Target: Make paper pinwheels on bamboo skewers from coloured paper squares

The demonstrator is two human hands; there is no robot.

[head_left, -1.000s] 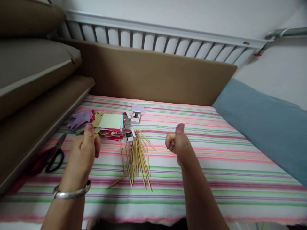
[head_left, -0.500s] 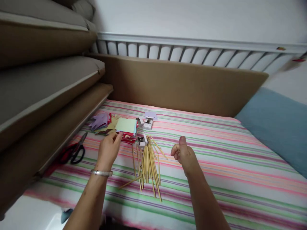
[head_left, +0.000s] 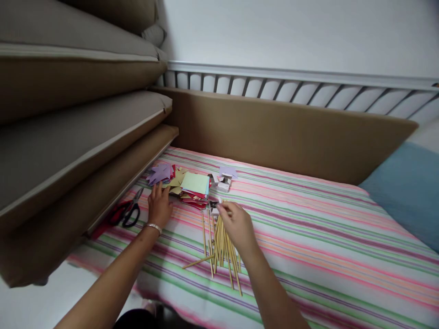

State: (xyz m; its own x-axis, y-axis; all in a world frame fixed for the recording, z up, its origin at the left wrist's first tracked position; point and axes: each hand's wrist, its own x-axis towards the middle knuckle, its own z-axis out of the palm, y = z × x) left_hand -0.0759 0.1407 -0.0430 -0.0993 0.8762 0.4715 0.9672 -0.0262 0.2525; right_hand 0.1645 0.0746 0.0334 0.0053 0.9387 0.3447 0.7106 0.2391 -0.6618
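Observation:
My left hand (head_left: 159, 206) lies flat on the striped sheet (head_left: 308, 237) with its fingers spread, the fingertips at the near edge of a pile of coloured paper squares (head_left: 195, 185). My right hand (head_left: 236, 225) hovers over a loose bundle of thin wooden sticks (head_left: 222, 249). Its fingertips reach the far ends of the sticks beside a small white box (head_left: 213, 206). Whether they pinch anything is hidden. Purple paper cut-outs (head_left: 159, 172) lie at the left of the pile.
Red-handled scissors (head_left: 128, 212) lie left of my left hand, against stacked brown cushions (head_left: 85, 151). More small white boxes (head_left: 223, 183) sit behind the paper pile. A brown padded board (head_left: 291, 132) runs along the back, and a blue pillow (head_left: 408, 192) lies at the right.
Both hands were raised with thumbs up a second ago. The left one has gone down to the paper pile, the right one forward onto the sticks. The camera has turned left.

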